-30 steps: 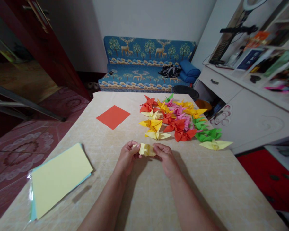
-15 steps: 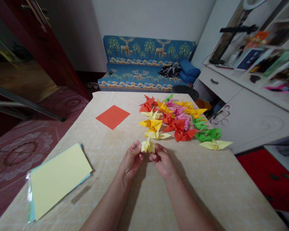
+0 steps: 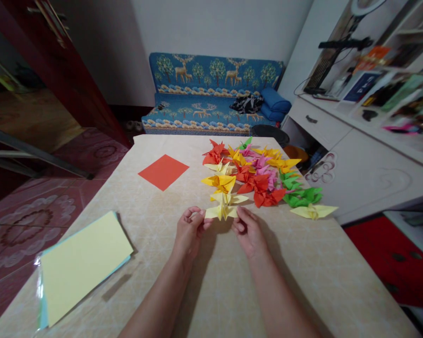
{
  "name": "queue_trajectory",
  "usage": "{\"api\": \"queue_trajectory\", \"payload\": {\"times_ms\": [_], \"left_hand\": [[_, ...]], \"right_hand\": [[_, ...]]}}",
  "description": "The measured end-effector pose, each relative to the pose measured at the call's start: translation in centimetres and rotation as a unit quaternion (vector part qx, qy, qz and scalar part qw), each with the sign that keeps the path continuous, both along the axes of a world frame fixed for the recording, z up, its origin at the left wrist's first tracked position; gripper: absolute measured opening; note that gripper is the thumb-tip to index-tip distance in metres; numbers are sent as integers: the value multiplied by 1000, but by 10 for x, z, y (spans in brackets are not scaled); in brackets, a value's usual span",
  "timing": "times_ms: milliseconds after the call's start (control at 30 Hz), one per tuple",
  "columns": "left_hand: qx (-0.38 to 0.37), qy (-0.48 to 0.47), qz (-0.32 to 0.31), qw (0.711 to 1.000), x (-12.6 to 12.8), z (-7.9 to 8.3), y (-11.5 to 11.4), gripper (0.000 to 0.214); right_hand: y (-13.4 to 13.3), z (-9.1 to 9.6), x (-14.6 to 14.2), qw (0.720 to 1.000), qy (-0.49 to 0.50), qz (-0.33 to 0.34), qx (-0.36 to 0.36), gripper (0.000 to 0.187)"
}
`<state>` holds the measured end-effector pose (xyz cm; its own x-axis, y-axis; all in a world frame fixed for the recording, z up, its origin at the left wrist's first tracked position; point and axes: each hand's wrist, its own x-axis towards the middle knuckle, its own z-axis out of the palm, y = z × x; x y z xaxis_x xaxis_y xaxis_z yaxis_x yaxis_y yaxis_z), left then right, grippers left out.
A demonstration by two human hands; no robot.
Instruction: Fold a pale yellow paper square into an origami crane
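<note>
A pale yellow origami crane [image 3: 223, 212] is stretched between my two hands, its wings spread to the sides. My left hand [image 3: 191, 228] pinches the tip of its left wing between thumb and fingers. The right wing tip is in the closed fingers of my right hand [image 3: 248, 229]. Just beyond it on the table lies another pale yellow crane [image 3: 238, 199], partly hidden behind the held one. Farther back and to the right spread several folded cranes, among them an orange-yellow crane [image 3: 220, 182], a red crane [image 3: 268, 196] and a green crane [image 3: 305, 196].
A red paper square [image 3: 164, 172] lies flat at the back left of the table [image 3: 204, 291]. Near the left edge rests a stack of yellow and blue paper [image 3: 86, 265]. A blue patterned sofa [image 3: 204, 110] stands beyond, and a white cabinet [image 3: 359, 164] is on the right.
My hands have moved apart, drawing the pale yellow crane's wings outward; it was narrower and more bunched before. The view has shifted slightly.
</note>
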<state>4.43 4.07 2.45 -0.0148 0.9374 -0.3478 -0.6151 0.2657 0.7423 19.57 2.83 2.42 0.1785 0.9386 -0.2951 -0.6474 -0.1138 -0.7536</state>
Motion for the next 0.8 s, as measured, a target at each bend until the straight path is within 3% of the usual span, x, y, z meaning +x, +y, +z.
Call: {"api": "queue_trajectory", "payload": {"times_ms": [67,133,233,433,600,800], "left_hand": [[37,81,4,996,-1,-2,0,29],[68,156,15,985,-1,-4,2,28],[94,240,16,966,2,-8,5,24],[161,398,-23,903,11,-15,6,13],[189,466,-21,864,14,-20,13,9],[214,567,-35,794,19,-22,27,13]], "right_hand": [[0,0,6,992,-129,-8,4,26],[1,-1,12,966,-256,-25,6,25],[4,-5,20,928,-368,-57,7,26],[13,-18,33,894,-433,-114,19,26],[20,-25,37,874,-461,-152,14,25],[26,-30,41,852,-489,-184,21,23]]}}
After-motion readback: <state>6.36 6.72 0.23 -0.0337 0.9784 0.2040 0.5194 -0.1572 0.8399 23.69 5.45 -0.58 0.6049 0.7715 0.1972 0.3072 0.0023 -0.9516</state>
